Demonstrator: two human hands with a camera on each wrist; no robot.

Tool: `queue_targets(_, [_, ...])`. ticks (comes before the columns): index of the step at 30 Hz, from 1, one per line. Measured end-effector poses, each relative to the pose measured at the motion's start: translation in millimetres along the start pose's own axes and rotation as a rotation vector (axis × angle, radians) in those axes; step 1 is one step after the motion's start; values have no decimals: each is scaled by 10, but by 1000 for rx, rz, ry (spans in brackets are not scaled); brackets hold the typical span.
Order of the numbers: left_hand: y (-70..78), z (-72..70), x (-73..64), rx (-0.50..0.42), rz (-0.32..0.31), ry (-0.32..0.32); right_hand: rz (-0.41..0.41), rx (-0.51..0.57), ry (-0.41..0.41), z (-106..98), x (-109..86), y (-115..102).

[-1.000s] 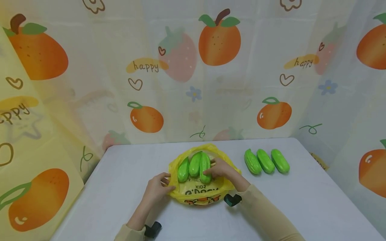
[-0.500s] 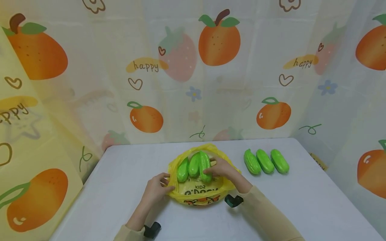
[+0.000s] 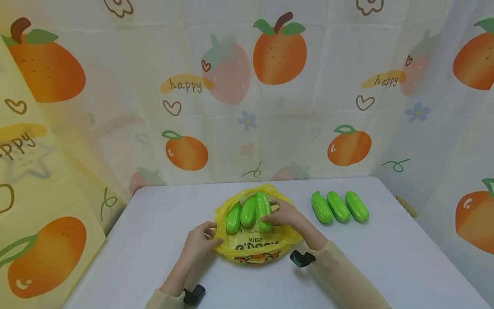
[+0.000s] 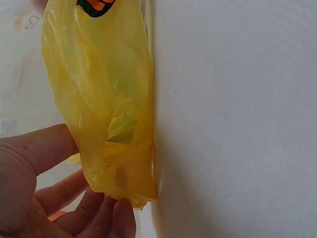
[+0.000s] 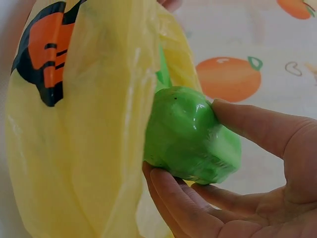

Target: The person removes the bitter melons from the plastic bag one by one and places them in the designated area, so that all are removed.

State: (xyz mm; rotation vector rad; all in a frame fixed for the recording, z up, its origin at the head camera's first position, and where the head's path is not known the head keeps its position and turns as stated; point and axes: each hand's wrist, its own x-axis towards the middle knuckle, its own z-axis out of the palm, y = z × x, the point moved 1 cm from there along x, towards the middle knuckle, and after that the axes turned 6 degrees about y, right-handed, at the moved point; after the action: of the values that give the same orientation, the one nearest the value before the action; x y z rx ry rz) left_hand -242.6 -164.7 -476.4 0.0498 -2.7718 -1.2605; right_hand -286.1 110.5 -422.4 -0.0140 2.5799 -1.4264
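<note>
Left hand (image 3: 199,241) grips the yellow bag (image 3: 248,252) at its left rim (image 3: 221,217) (best held wide against snags); right hand (image 3: 284,213) pinches the rightmost cucumber (image 3: 264,209) inside.

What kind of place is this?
Likely an indoor staged tabletop recording setup: a fruit-print backdrop hangs around three sides, a white table stands inside it, and small black devices sit at both wrists.
</note>
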Motion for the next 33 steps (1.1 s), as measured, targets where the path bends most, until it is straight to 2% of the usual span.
queue_targets(24, [-1, -10, -8, 9, 15, 2, -39, 39, -11, -127, -177, -72])
queue_targets(33, [8, -8, -18, 10, 19, 7, -42, 1, -8, -191, -243, -71])
